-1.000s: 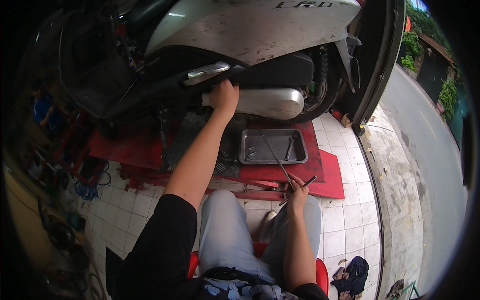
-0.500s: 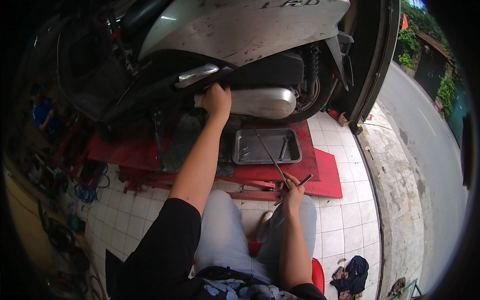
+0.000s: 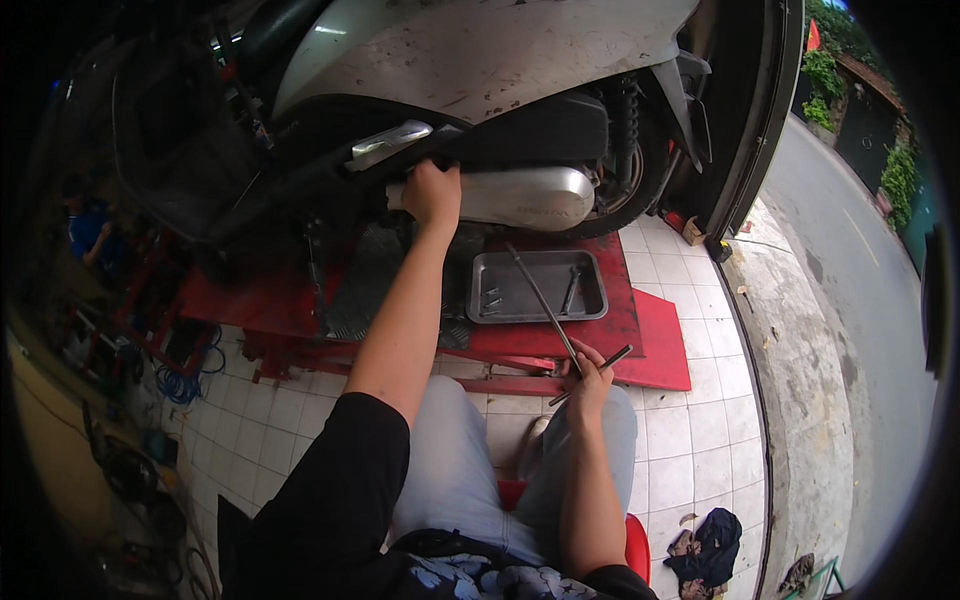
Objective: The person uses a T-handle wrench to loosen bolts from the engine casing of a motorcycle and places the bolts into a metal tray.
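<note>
My left hand (image 3: 432,195) reaches to the scooter (image 3: 470,60), its fingers curled below a chrome footrest (image 3: 385,145), beside the silver engine cover (image 3: 530,195); whatever the fingertips grip is hidden. My right hand (image 3: 588,385) is closed round a long thin T-handled metal tool (image 3: 540,295) over my thigh, the shaft pointing up across a metal tray (image 3: 536,317). In the tray lie a wrench (image 3: 571,290) and several small metal pieces (image 3: 491,300).
The red lift platform (image 3: 660,365) carries the scooter. Blue hose (image 3: 180,375) lies left. A person in blue (image 3: 90,235) is at far left. A dark cloth (image 3: 705,555) lies on the tiles; right is a door frame (image 3: 760,130) beside the street (image 3: 860,280).
The scooter and tray have shifted slightly leftward and up in the picture. My left hand remains curled below the footrest and my right hand keeps the tool, both with little movement.
</note>
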Demonstrator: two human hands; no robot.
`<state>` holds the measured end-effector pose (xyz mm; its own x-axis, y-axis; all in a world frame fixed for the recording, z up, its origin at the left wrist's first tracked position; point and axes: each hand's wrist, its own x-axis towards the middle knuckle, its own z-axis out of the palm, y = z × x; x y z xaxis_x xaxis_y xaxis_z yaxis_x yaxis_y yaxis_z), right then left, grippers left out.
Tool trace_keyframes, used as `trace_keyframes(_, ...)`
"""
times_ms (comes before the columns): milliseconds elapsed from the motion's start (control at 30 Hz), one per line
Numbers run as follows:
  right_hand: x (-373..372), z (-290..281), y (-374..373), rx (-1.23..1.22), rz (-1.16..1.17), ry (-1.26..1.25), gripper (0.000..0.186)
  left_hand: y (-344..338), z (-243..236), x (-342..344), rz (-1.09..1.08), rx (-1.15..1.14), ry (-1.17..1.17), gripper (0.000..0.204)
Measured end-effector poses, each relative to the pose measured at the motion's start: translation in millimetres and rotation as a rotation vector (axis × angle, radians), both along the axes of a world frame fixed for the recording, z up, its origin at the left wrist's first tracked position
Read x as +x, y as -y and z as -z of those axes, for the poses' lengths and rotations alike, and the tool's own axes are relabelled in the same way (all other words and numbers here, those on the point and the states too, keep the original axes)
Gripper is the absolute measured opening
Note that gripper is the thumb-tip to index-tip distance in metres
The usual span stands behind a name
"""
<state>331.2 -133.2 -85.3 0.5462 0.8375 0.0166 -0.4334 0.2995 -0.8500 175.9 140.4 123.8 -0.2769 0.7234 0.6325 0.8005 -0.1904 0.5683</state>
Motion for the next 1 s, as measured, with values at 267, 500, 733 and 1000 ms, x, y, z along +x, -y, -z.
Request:
trace_keyframes(267,-14,-36,22,0.055,-0.073,0.02,0.029,51,28,-40,0.363,-0.044,0.389,0.031)
trace_keyframes(500,-60,-107,29,0.185,-0.224,-0.027,0.036,178,96,-94,0.721,-0.393,0.768,0.033)
trace_keyframes(733,-127,-137,-17,0.159,-0.22,-0.087,0.036,223,81,-109,1.073,-0.485,0.769,0.058)
trace_keyframes(1000,-167,-160,-40,0.16,-0.21,-0.44,0.035,230,58,-133,1.129,-0.347,0.649,0.061)
